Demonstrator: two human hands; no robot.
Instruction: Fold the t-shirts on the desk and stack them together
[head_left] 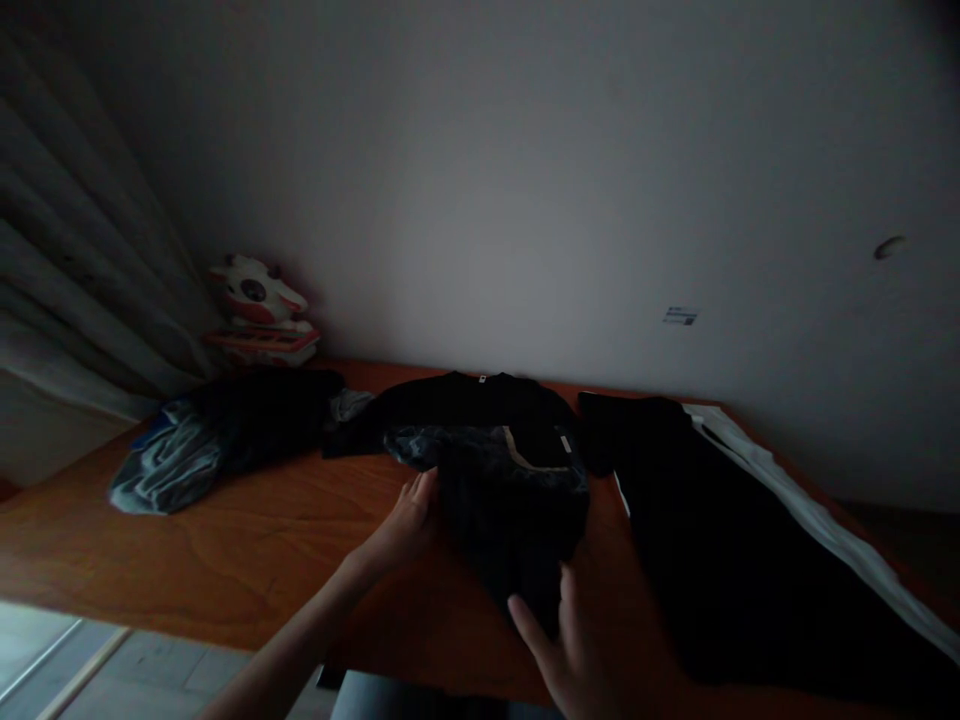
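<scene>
A dark long-sleeved garment (480, 398) lies at the middle of the wooden table, with a small white label at its neckline. Its front part shows a patterned grey band and a light-edged curve, and dark cloth reaches toward me. My left hand (414, 510) touches the left edge of this cloth, its fingertips partly hidden by it. At the near end, my right hand (555, 635) has thumb and fingers on either side of the cloth's narrow tip; whether they pinch it is too dark to tell.
A pile of clothes (225, 435) lies on the table's left, before a cow-shaped toy (262, 305) and a curtain (82, 220). Black garments (720, 540) with white cloth (810, 510) cover the right side. Behind stands a wall (510, 200).
</scene>
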